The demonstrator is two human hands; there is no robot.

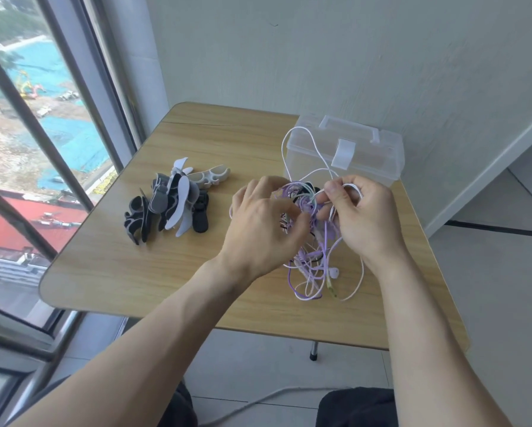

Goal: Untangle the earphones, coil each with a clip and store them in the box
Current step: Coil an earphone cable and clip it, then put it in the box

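Note:
A tangle of earphones point(312, 266) in purple, white and black cord is held above the wooden table point(135, 266), right of centre. My left hand point(261, 223) grips the left side of the knot with curled fingers. My right hand point(363, 217) pinches a white cord at the top of the knot. One white loop point(289, 140) arches up in front of the clear plastic box point(378, 155), whose lid is closed with a white latch. A pile of black, grey and white cable clips point(172, 201) lies to the left of my hands.
The table stands in a corner, with a window point(36, 134) along its left edge and a wall behind. The box sits at the back right corner. A pale cable point(267, 396) runs across the tiled floor below, near my knees.

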